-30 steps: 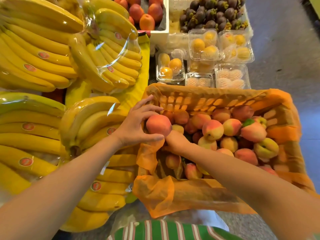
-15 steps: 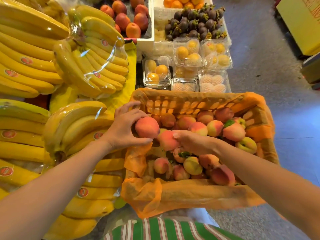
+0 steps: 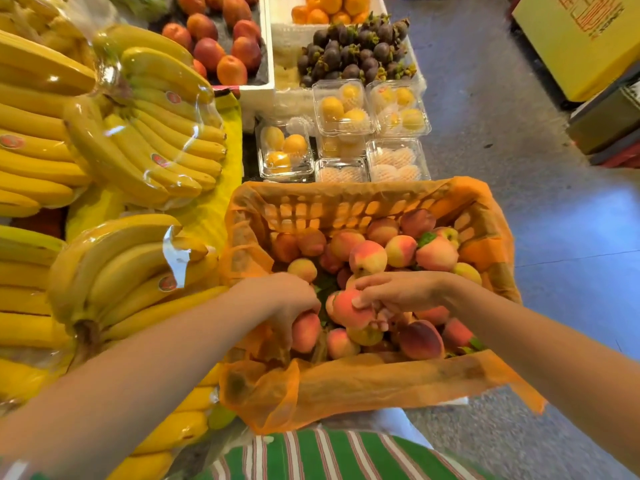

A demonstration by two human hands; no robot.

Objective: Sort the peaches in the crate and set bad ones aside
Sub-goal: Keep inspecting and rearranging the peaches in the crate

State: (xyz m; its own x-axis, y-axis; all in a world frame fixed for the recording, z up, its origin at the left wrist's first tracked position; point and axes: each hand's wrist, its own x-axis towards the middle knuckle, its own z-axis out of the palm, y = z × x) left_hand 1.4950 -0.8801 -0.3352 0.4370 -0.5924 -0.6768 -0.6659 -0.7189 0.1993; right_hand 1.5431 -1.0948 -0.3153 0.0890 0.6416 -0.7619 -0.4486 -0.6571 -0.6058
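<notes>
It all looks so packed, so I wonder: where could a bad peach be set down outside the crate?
The grey floor right of the crate is bare. Left, bananas crowd up to its wall; behind it, clear fruit boxes stand edge to edge. Inside, peaches leave little room.

Plastic-wrapped bananas are lying at left. Mangosteens, red fruit, oranges and clear boxes of yellow fruit are sitting beyond.
</notes>
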